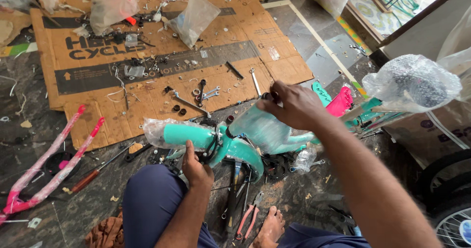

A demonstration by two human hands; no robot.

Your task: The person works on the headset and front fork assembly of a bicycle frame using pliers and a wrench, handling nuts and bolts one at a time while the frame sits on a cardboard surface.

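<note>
Left hand is wrapped around the lower part of the teal bicycle frame, fingers curled shut on the tube near the black bracket. Right hand is at the top end of the frame, fingertips pinched on a small dark part there; exactly what the part is cannot be told. Frame lies across the floor just in front of the person's knees, partly in clear plastic wrap.

Below the frame, pink-handled pliers lie on the dark floor beside a bare foot. A screwdriver with a reddish handle lies left of the knee. A pink fork in plastic sits far left. Beyond the frame, a flattened cardboard sheet carries wrenches, loose nuts and plastic bags. At right, a saddle in bubble wrap sits above pink and teal parts. A wheel shows at the bottom right corner.
</note>
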